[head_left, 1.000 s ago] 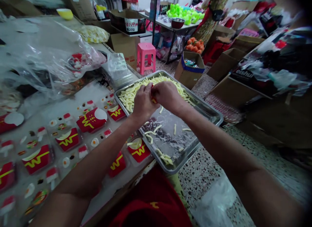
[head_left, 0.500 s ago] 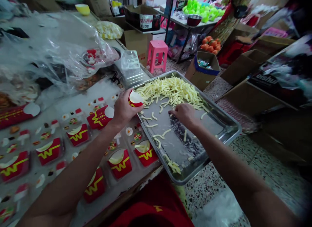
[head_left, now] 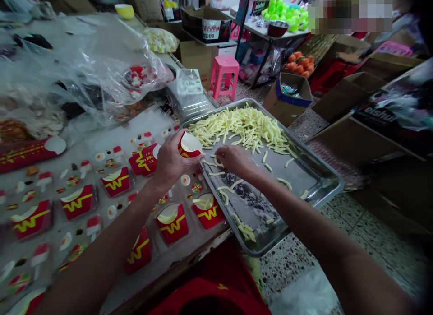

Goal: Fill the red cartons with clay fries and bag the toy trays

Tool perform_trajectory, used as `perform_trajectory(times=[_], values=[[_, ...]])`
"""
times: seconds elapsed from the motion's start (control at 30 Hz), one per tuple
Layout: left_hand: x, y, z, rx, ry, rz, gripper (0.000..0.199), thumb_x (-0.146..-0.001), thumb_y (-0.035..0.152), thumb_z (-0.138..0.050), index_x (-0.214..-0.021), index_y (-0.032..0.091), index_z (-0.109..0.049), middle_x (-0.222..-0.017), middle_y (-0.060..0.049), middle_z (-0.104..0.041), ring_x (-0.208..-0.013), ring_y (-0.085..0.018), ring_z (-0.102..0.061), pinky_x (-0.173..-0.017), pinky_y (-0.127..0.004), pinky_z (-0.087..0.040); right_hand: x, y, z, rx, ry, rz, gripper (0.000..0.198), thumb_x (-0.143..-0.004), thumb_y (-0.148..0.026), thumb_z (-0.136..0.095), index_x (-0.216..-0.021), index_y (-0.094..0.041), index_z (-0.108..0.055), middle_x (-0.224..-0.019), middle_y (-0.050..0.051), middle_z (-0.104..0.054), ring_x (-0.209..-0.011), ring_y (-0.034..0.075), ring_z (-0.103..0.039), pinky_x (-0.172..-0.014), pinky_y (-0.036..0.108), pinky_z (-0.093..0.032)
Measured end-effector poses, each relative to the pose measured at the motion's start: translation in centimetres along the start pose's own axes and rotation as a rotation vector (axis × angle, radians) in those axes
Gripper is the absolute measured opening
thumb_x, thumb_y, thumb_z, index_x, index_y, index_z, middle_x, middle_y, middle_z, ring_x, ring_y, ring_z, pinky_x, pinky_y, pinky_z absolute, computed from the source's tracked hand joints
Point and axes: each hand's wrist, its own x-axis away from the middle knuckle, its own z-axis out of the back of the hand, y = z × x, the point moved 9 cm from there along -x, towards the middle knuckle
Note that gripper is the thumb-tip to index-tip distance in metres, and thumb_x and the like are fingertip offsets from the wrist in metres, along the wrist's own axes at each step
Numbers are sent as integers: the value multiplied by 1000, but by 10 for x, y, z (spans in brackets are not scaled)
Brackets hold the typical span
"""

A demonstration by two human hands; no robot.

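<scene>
My left hand (head_left: 172, 161) is wrapped around a small red french fry box (head_left: 190, 145), its white inside facing up, at the near left side of a metal tray (head_left: 326, 182). Inside the tray, many pale yellow imitation french fries (head_left: 237, 121) are heaped along the far side, with loose ones scattered nearer. My right hand (head_left: 237, 160) is low over the tray just right of the box, its fingers pinched at a french fry (head_left: 217, 160); the fingertips are partly hidden.
On the table to the left, clear plastic trays hold several red boxes with a yellow W (head_left: 173, 227) and small toy foods. Plastic bags (head_left: 101, 57) lie behind. A pink stool (head_left: 225, 76) and cardboard boxes (head_left: 287, 98) stand on the floor beyond the tray.
My right hand has moved left across the tray, away from the heap's near edge and closer to the box. The left hand still holds the box. The view has shifted slightly.
</scene>
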Motion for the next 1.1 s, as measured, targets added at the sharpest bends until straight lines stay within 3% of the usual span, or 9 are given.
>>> perform_trajectory(times=[0.1,0.2,0.4,0.57,0.67,0.73,0.83,0.93,1.1], values=[[4,-4,4,10,-19,0,77,-64,34,-88,-133,17,-58,-126,-10,-67,-114,-27,-64,-104,-40,-49,11,-22,2,-24,-76,209,36,-93,-35,-65,-124,-19,-72,-115,11,-73,-103,22,-65,-87,30,-45],[6,-7,4,11,-59,2,81,-62,38,-90,-134,19,-58,-129,-10,-66,-115,-28,-64,-103,-42,-50,18,-26,3,43,-124,273,67,-75,-45,-84,-134,-17,-65,-125,14,-67,-107,26,-64,-87,30,-46],[25,-8,-7,40,-198,-10,89,-58,42,-93,-136,17,-58,-134,-13,-65,-121,-31,-61,-106,-44,-48,20,-46,-26,120,-173,353,21,-89,-17,-62,-103,-20,-77,-104,10,-74,-100,22,-66,-89,30,-44],[52,-20,1,69,-148,31,91,-59,40,-93,-139,16,-56,-132,-15,-65,-120,-31,-62,-104,-45,-50,6,-38,-31,83,-50,177,16,-80,-14,-66,-91,-13,-78,-96,15,-75,-92,24,-68,-77,30,-44],[70,-27,8,-14,-114,74,91,-60,39,-93,-139,16,-55,-127,-15,-66,-114,-32,-64,-100,-45,-52,1,-18,-20,-175,10,-19,16,-73,-20,-71,-86,-14,-78,-79,7,-75,-73,18,-65,-65,27,-42],[79,-28,8,-76,-115,84,90,-61,39,-92,-139,15,-55,-124,-15,-65,-112,-32,-65,-98,-45,-53,2,-19,-13,-389,32,-60,17,-71,-26,-73,-83,-14,-77,-68,2,-71,-62,14,-60,-58,24,-39],[87,-25,5,-101,-108,77,87,-62,36,-91,-139,15,-54,-124,-14,-64,-112,-32,-64,-99,-45,-53,11,-60,1,-471,39,65,17,-70,-26,-74,-84,-16,-77,-69,1,-71,-61,13,-59,-57,24,-39],[93,-24,11,-73,-19,71,83,-64,29,-87,-138,14,-53,-124,-14,-63,-113,-31,-63,-99,-43,-53,26,-124,13,-253,80,219,14,-76,-19,-69,-87,-19,-78,-87,6,-75,-75,17,-64,-68,27,-42],[129,-45,62,-100,232,213,74,-67,20,-78,-136,17,-53,-122,-14,-64,-114,-31,-61,-102,-46,-51,48,-223,4,-244,-73,467,27,-89,-12,-50,-81,-19,-76,-90,10,-75,-81,18,-65,-75,28,-43]])
